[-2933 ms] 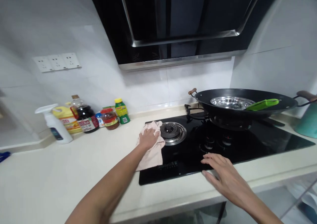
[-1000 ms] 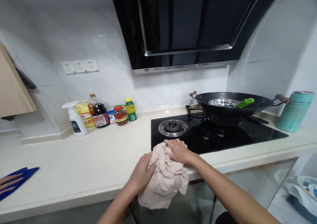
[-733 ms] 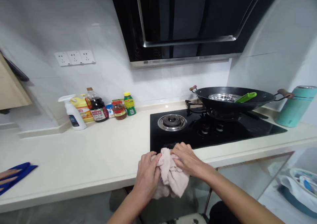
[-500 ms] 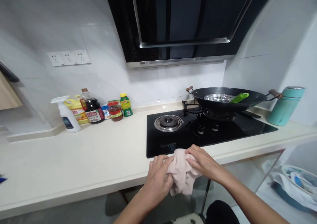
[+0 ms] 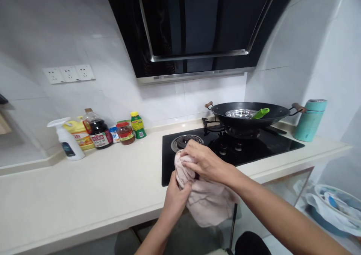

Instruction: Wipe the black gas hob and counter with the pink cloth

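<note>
A pale pink cloth (image 5: 210, 202) is bunched between my two hands, its loose end hanging past the counter's front edge. My left hand (image 5: 176, 195) grips the bundle from below on the left, thumb pressed against it. From the upper right, my right hand (image 5: 201, 159) pinches the top folds, fingers curled over them. Both hands are above the near left corner of the black gas hob (image 5: 166, 165). Behind them the left burner (image 5: 179, 142) is partly covered by my right hand.
On the hob's right burner sits a wok (image 5: 270, 114) holding a metal strainer (image 5: 239, 113) and a green-handled utensil (image 5: 261, 113). A turquoise flask (image 5: 310, 121) stands at right. A spray bottle (image 5: 67, 140), a soy sauce bottle (image 5: 98, 133) and jars line the wall. A range hood (image 5: 194, 26) overhangs.
My right hand has risen and shifted left, lifting and folding the cloth's top. More of the cloth now hangs down to the right. The view has moved slightly right.
</note>
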Motion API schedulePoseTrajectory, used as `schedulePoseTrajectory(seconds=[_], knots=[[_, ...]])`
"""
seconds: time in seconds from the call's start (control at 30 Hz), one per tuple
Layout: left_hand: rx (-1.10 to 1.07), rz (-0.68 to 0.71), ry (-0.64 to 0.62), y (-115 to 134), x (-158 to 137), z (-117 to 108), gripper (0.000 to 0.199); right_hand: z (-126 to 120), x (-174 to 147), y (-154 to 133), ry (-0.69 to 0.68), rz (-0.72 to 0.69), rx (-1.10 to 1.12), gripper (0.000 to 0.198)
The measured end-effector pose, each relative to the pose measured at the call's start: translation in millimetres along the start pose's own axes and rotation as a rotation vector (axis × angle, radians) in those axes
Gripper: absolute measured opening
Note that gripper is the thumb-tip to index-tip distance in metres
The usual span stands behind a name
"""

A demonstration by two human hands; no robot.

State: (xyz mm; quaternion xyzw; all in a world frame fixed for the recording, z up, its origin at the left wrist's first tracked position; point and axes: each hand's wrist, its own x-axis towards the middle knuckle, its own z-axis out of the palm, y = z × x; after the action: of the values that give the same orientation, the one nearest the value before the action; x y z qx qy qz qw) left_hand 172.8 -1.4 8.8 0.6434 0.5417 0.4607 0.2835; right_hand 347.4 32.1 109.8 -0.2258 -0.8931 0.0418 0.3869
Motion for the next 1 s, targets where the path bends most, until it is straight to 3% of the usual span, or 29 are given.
schedulePoseTrajectory(seconds=[0.1, 0.2, 0.33, 0.43, 0.57, 0.67, 0.77, 0.9, 1.0], knots=[[-0.007, 0.028, 0.024, -8.0, -1.1, -34.5, 0.060, -8.8, 33.5, -4.9, 0.114, -0.042, -0.023, 0.015], [0.030, -0.023, 0.039, -23.7, -3.4, -81.5, 0.052, -16.9, 63.0, -7.2, 0.222, 0.025, -0.069, 0.015], [0.141, -0.091, 0.302, -55.2, 2.1, -148.5, 0.055, -10.4, 71.9, 13.0, 0.062, 0.327, -0.276, 0.026], [0.263, -0.152, 0.395, -79.6, 6.6, -182.2, 0.057, 8.2, 42.7, 47.6, -0.103, 0.494, -0.356, 0.023], [0.366, -0.138, 0.243, -96.9, 4.8, -190.7, 0.055, 25.3, -11.5, 88.3, -0.308, 0.659, -0.453, 0.013], [0.545, -0.028, 0.093, -97.9, 2.9, -183.5, 0.061, 28.5, -30.2, 95.8, -0.367, 0.617, -0.465, 0.024], [0.694, 0.026, -0.015, -96.9, 4.0, -179.4, 0.066, 36.3, -24.8, 89.1, -0.405, 0.481, -0.404, 0.031], [0.717, 0.089, -0.072, -95.7, 7.8, -181.2, 0.036, 58.6, -4.7, 77.6, -0.448, 0.341, -0.308, 0.043], [0.626, 0.147, -0.052, -88.0, 11.1, -181.8, 0.033, 76.0, 7.0, 68.2, -0.479, 0.245, -0.226, 0.055]])
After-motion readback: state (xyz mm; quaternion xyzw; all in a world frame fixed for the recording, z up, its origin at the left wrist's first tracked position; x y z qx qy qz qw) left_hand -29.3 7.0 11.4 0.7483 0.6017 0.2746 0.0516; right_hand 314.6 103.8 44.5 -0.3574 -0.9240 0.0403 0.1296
